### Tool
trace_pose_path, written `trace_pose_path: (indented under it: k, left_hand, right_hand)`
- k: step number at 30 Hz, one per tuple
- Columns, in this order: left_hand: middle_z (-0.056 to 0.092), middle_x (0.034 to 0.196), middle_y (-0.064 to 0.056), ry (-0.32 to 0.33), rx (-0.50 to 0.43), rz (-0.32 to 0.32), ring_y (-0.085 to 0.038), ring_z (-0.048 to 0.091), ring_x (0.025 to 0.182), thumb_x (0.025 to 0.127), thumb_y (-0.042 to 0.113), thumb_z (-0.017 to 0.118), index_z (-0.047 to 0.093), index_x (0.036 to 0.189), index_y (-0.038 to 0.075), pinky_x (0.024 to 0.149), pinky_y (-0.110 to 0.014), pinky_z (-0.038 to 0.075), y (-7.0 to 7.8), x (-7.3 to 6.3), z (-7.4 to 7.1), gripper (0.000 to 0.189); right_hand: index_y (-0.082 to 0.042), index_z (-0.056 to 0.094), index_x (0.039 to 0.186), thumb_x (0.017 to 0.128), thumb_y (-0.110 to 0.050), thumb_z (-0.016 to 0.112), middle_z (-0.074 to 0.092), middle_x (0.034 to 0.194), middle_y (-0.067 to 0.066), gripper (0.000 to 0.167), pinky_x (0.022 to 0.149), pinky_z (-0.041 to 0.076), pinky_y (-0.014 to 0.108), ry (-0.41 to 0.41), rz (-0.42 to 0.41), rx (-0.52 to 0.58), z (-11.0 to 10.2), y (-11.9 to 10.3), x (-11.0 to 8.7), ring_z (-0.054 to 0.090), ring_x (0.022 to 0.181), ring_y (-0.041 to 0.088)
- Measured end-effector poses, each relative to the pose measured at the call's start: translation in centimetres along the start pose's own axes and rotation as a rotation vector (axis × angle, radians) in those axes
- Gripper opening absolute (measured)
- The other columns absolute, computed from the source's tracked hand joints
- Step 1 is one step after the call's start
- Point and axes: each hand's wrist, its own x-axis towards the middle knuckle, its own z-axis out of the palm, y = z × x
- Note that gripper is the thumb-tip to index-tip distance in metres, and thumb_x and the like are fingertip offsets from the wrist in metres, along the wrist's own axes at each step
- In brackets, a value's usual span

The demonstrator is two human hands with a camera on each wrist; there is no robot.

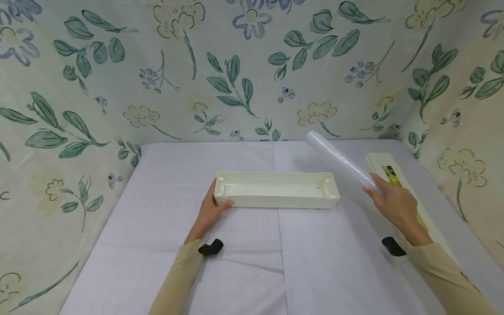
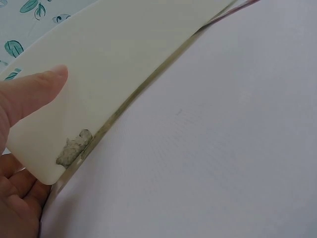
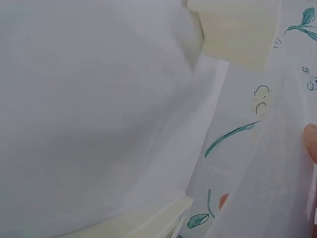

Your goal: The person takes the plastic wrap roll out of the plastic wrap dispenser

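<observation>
In the head view a long, open-topped cream plastic box [image 1: 275,201] sits crosswise in the middle of the table. My left hand [image 1: 209,211] grips its left end, thumb on the front wall and fingers round the end. The left wrist view shows that wall close up, with a grey worn patch [image 2: 74,148] near the lower corner. To the right, my right hand [image 1: 395,205] holds the near end of a clear plastic film roll [image 1: 340,159], raised and slanting away to the upper left. The right wrist view catches the roll [image 3: 272,168] at its right side.
A long white lid-like piece [image 1: 379,161] with a yellow-green label [image 1: 391,175] lies along the right side, partly behind my right hand and forearm. A white cloth [image 1: 165,245] covers the table. Flower-patterned fabric [image 1: 236,78] stands behind and at both sides.
</observation>
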Motion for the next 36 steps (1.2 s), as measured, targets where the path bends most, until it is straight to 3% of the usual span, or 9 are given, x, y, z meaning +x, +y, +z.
trace_pose_path:
  k: [3,8,11,17,23,29,36]
  left_hand:
    - [0.028,0.153,-0.019,0.0,0.004,-0.008,-0.037,0.035,0.136,0.083,0.008,0.07,0.011,0.151,0.007,0.112,-0.051,0.027,-0.2,-0.2,0.1,0.09]
    - [0.027,0.154,-0.018,-0.005,0.013,-0.024,-0.037,0.035,0.136,0.083,0.011,0.07,0.011,0.152,0.009,0.112,-0.051,0.027,-0.4,-0.4,0.3,0.091]
    - [0.027,0.154,-0.019,-0.003,0.013,-0.018,-0.038,0.035,0.136,0.083,0.012,0.07,0.011,0.152,0.009,0.111,-0.051,0.027,-0.3,-0.4,0.3,0.091]
    - [0.028,0.153,-0.018,-0.013,0.011,-0.012,-0.038,0.036,0.135,0.083,0.012,0.07,0.012,0.152,0.01,0.111,-0.051,0.028,0.0,-0.1,0.4,0.09]
    - [0.029,0.153,-0.018,0.0,0.005,-0.02,-0.036,0.036,0.136,0.083,0.011,0.071,0.012,0.152,0.01,0.111,-0.05,0.028,-0.1,-0.2,0.1,0.091]
    - [0.028,0.152,-0.019,-0.004,-0.012,0.011,-0.035,0.034,0.136,0.082,0.009,0.07,0.011,0.151,0.008,0.112,-0.049,0.027,-0.3,-0.1,0.1,0.091]
    - [0.029,0.152,-0.02,-0.001,-0.011,0.017,-0.038,0.037,0.134,0.082,0.008,0.071,0.012,0.151,0.008,0.11,-0.05,0.028,-0.2,0.0,0.2,0.091]
  right_hand:
    - [-0.002,0.056,0.127,0.088,-0.035,0.062,0.057,0.069,0.03,0.052,0.043,0.024,0.028,-0.036,0.043,-0.001,0.0,0.3,-0.4,0.039,0.049,0.022]
    - [-0.004,0.053,0.131,0.09,-0.041,0.058,0.057,0.103,0.04,0.055,0.043,0.028,0.032,-0.092,0.118,0.006,0.1,0.7,-0.9,0.047,0.054,0.029]
    - [-0.005,0.051,0.132,0.09,-0.041,0.058,0.054,0.112,0.04,0.055,0.045,0.029,0.034,-0.107,0.144,0.0,0.1,0.8,-1.0,0.05,0.059,0.033]
    - [-0.004,0.048,0.134,0.091,-0.039,0.058,0.053,0.114,0.04,0.057,0.047,0.03,0.033,-0.128,0.171,-0.012,-0.1,1.0,-1.3,0.051,0.061,0.034]
    - [-0.005,0.048,0.135,0.093,-0.046,0.052,0.05,0.121,0.038,0.058,0.049,0.035,0.043,-0.165,0.21,-0.004,0.1,1.3,-1.2,0.057,0.077,0.05]
    - [-0.004,0.048,0.134,0.093,-0.044,0.052,0.051,0.116,0.042,0.057,0.048,0.035,0.042,-0.168,0.218,-0.005,0.3,1.3,-1.1,0.054,0.068,0.043]
    - [0.002,0.048,0.132,0.092,-0.029,0.057,0.053,0.107,0.041,0.052,0.05,0.037,0.045,-0.152,0.218,-0.002,0.5,1.5,-1.3,0.053,0.068,0.043]
